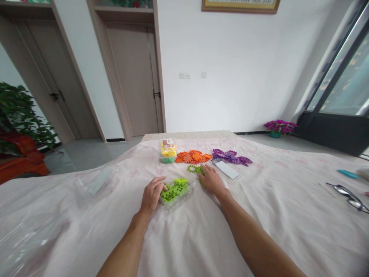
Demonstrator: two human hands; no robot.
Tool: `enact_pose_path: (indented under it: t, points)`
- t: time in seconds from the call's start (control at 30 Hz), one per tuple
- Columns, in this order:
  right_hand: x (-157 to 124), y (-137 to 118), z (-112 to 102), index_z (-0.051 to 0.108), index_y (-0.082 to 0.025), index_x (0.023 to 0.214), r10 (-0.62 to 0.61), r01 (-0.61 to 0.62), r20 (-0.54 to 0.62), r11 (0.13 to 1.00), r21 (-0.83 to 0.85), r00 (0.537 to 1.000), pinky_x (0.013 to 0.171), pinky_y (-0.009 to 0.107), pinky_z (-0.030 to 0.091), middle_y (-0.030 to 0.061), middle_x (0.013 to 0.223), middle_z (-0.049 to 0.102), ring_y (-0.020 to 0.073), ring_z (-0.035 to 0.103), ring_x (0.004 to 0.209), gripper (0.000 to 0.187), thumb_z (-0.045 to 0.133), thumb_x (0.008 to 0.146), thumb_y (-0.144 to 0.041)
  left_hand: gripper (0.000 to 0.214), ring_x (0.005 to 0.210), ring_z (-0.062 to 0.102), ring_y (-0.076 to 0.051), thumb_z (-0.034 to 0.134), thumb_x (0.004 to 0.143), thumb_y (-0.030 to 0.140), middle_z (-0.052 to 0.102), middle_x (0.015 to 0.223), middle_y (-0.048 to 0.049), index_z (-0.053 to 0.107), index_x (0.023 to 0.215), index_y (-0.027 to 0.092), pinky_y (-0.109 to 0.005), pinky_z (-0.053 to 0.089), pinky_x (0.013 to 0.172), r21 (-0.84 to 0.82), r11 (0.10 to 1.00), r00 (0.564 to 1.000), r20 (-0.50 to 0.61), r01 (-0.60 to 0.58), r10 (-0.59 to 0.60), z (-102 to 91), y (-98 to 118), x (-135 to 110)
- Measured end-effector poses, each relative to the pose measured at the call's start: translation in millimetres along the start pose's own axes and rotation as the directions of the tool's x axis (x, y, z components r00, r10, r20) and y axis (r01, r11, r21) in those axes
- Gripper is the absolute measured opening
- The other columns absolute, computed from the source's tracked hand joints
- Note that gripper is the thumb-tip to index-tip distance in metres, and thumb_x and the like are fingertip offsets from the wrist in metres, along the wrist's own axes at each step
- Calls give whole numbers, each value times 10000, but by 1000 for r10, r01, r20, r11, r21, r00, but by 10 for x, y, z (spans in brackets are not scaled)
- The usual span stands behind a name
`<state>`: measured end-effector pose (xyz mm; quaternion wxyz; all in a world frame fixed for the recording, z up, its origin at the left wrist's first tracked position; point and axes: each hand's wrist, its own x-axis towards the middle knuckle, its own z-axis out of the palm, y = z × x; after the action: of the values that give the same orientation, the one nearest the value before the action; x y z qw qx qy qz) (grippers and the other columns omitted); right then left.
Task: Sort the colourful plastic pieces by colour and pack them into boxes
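Note:
My left hand (pixel 152 195) grips the left side of a clear plastic box (pixel 176 201), its fingers bent over the rim. Inside lie lime-green toothed plastic pieces (pixel 174 190), heaped and overlapping. To the right, my right hand (pixel 211 179) rests over more green pieces (pixel 195 169) on the cloth, fingers stretched out and partly covering them. Just beyond is a pile of orange gear-shaped pieces (pixel 196 156), with purple pieces (pixel 232 157) farther right. A clear lid with a white label (pixel 229 169) lies beside my right hand.
A clear box of yellow and green pieces (pixel 168 152) stands behind. An open clear container (pixel 98 182) and clear plastic (pixel 31 234) lie at left. Glasses (pixel 349 196) and a blue item (pixel 348 174) are at right on the pale tablecloth (pixel 268 215).

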<state>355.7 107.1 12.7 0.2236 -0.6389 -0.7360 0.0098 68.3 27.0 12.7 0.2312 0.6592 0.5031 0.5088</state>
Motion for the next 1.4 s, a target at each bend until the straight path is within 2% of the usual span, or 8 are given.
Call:
enact_pose_path:
  t: [0.17, 0.43, 0.6, 0.8, 0.97, 1.07, 1.2, 1.4]
  points:
    - [28, -17, 5, 630, -245, 1218, 4, -3, 40, 1000, -19, 999, 955, 348, 376, 98, 1258, 614, 265, 526, 1172, 386, 521, 883, -401, 325, 991, 657, -215, 448, 831, 291, 687, 1154, -72, 680, 625, 194, -355, 459, 977, -18, 1000, 1000, 5, 19, -19, -3, 13, -4]
    - [19, 35, 19, 669, -194, 1130, 57, -58, -72, 998, -7, 996, 862, 331, 416, 122, 1040, 689, 257, 603, 988, 375, 607, 801, -361, 327, 944, 675, -207, 457, 837, 293, 668, 1192, -80, 666, 612, 179, -348, 477, 947, -71, 996, 999, 20, 45, -44, 9, 49, -26]
    - [33, -1, -58, 649, -193, 1153, 87, -45, -144, 960, 275, 986, 858, 340, 458, 95, 1062, 701, 236, 629, 973, 400, 595, 832, -427, 329, 1032, 651, -223, 449, 850, 307, 672, 1179, -84, 683, 652, 187, -347, 459, 975, -61, 998, 1000, 17, 24, -23, 21, -2, -20]
    - [-3, -336, -289, 657, -202, 1149, -180, 221, -128, 769, 600, 975, 879, 352, 491, 75, 1111, 699, 215, 649, 980, 392, 626, 837, -436, 338, 1117, 608, -234, 459, 870, 336, 691, 1127, -88, 707, 689, 196, -345, 417, 1013, -53, 999, 1000, -2, 4, -4, 23, -30, -5]
    - [-104, -554, -429, 701, -237, 1103, -460, 450, -106, 748, 488, 881, 992, 388, 429, 58, 1143, 699, 229, 616, 1086, 354, 727, 770, -356, 332, 1100, 613, -232, 472, 871, 341, 699, 1107, -87, 715, 702, 190, -342, 413, 1016, -61, 998, 1000, -15, 7, -7, 20, -7, -7]
    - [-140, -608, -459, 722, -257, 1072, -567, 560, -120, 716, 417, 815, 1015, 376, 406, 45, 1149, 703, 210, 611, 1091, 280, 700, 807, -345, 338, 1099, 612, -232, 462, 876, 341, 696, 1110, -88, 719, 715, 190, -348, 410, 1018, -52, 999, 1000, -13, 2, -2, 18, 1, -4]
    - [-180, -668, -464, 732, -293, 1078, -652, 635, -74, 696, 335, 755, 1033, 381, 385, 21, 1140, 714, 215, 586, 1139, 242, 638, 866, -360, 337, 1111, 604, -230, 455, 878, 330, 697, 1108, -85, 720, 722, 191, -348, 397, 1030, -47, 999, 1000, -4, 6, -6, 15, 5, -3]
    - [-224, -724, -446, 770, -261, 863, -598, 584, -22, 772, 251, 801, 1010, 383, 390, 38, 854, 754, 248, 584, 1142, 239, 553, 920, -345, 326, 1112, 603, -229, 462, 874, 324, 700, 1100, -85, 720, 725, 191, -352, 391, 1036, -53, 999, 1000, -13, 1, -2, 14, 3, -4]
